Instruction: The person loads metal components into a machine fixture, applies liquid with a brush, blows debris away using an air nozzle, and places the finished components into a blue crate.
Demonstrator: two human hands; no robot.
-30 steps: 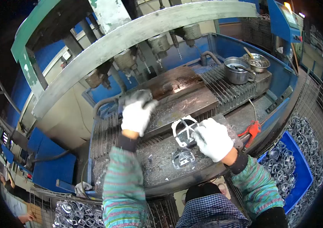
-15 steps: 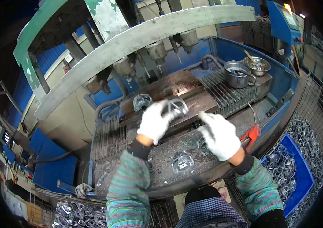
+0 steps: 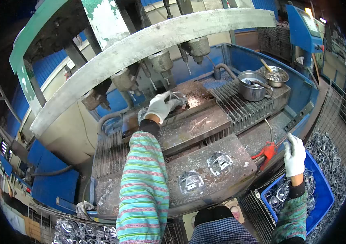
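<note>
My left hand (image 3: pixel 160 107), in a white glove, is closed on a metal part (image 3: pixel 177 101) over the dark fixture plate below the drill spindles. Another metal part (image 3: pixel 142 115) sits just left of that hand, partly hidden by it. My right hand (image 3: pixel 295 155), also gloved, hovers above the blue bin (image 3: pixel 324 184) with its fingers raised; whether anything is between them is hard to make out. Two more metal parts, one on the left (image 3: pixel 190 181) and one on the right (image 3: pixel 219 163), lie on the chip-covered front ledge (image 3: pixel 173 196).
Drill spindles (image 3: pixel 161 63) hang from a curved beam (image 3: pixel 148 40). A metal pot (image 3: pixel 255 86) and a bowl (image 3: pixel 277 76) stand at the right back. A red air gun (image 3: pixel 267 153) lies by the ledge's right end. Piled parts (image 3: pixel 329 158) lie at the far right.
My left hand has carried a metal part back onto the fixture. My right hand has left the ledge and moved right, over the blue bin. A part it covered now shows on the ledge.
</note>
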